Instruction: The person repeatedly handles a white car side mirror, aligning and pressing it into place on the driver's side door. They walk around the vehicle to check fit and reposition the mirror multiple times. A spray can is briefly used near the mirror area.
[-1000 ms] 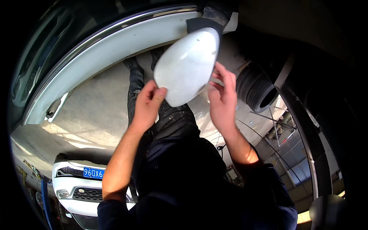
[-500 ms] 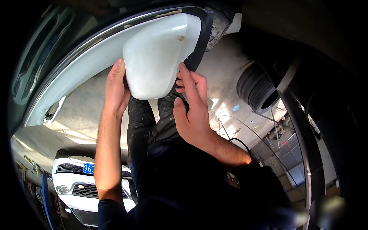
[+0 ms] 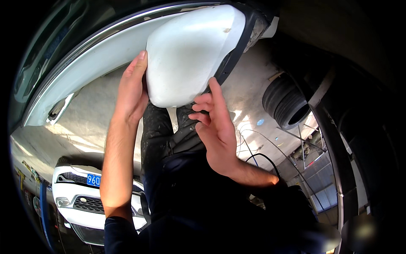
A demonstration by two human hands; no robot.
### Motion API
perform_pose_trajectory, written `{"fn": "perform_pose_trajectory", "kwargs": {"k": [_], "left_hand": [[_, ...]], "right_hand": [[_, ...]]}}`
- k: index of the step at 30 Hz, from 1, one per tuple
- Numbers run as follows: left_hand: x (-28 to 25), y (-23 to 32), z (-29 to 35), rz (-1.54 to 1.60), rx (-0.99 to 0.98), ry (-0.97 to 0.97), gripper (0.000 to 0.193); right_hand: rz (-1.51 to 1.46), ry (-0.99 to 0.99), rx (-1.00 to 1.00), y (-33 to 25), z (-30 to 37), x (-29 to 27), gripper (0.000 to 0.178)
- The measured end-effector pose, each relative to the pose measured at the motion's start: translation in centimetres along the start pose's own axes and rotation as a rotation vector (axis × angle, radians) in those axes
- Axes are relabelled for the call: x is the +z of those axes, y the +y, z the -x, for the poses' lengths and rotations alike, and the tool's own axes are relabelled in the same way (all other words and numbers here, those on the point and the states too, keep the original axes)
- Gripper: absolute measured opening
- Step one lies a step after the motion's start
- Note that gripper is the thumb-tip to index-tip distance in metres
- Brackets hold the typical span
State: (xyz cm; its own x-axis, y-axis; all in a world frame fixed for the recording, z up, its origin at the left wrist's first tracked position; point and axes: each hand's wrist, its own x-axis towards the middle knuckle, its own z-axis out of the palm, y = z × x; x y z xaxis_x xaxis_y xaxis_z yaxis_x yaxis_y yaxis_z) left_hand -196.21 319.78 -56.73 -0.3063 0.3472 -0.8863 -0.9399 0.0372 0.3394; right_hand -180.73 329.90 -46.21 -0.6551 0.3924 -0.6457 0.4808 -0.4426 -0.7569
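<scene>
From here I see a white car (image 3: 82, 215) far left, then a pale panel (image 3: 105, 58). The left hand (image 3: 132, 91) lines the left edge of the mirror (image 3: 186, 55), which sits by the panel's right end; its fingers are partly hidden, so I can't tell its grip. The right hand (image 3: 218, 118) is loosely spread, index finger at the black trim (image 3: 231, 63). The step seems to be steadying the mirror; the next move calls for a surer right-hand hold.

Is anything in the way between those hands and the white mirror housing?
Nothing visible is: the left hand meets the left edge of the white mirror housing, and the right hand has its index fingertip at the dark rim.
</scene>
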Motion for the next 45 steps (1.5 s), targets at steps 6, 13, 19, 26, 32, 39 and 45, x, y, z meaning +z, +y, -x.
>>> {"fn": "perform_pose_trajectory", "kwargs": {"k": [6, 13, 19, 26, 32, 39, 45], "left_hand": [[2.3, 3.3, 3.2, -0.001, -0.032, -0.033, 0.041], [3.3, 4.8, 4.9, -0.022, -0.038, -0.099, 0.037], [2.7, 5.6, 3.6, -0.122, 0.0, -0.129, 0.033], [-0.5, 7.4, -2.5, -0.417, 0.226, -0.2, 0.033], [-3.1, 6.3, -3.6, -0.563, 0.354, -0.161, 0.028], [-8.1, 3.9, 0.4, -0.507, 0.511, 0.158, 0.029], [-19.7, -6.9, 2.0, -0.517, 0.462, 0.409, 0.024]], "right_hand": [[-0.166, 0.055, 0.004, -0.5, 1.6, 0.9, 0.079], [-0.331, 0.111, 0.085, -1.0, 2.6, 1.4, 0.08], [-0.465, 0.105, 0.145, -0.6, 2.8, 2.2, 0.074], [-0.399, -0.152, 0.401, 2.5, 2.6, 4.8, 0.064], [-0.207, 0.079, 0.278, 3.2, -1.3, 4.9, 0.059], [0.114, 0.07, 0.199, 4.8, -1.1, 5.1, 0.064], [0.342, -0.166, 0.24, 6.8, -0.4, 4.3, 0.06]]}}
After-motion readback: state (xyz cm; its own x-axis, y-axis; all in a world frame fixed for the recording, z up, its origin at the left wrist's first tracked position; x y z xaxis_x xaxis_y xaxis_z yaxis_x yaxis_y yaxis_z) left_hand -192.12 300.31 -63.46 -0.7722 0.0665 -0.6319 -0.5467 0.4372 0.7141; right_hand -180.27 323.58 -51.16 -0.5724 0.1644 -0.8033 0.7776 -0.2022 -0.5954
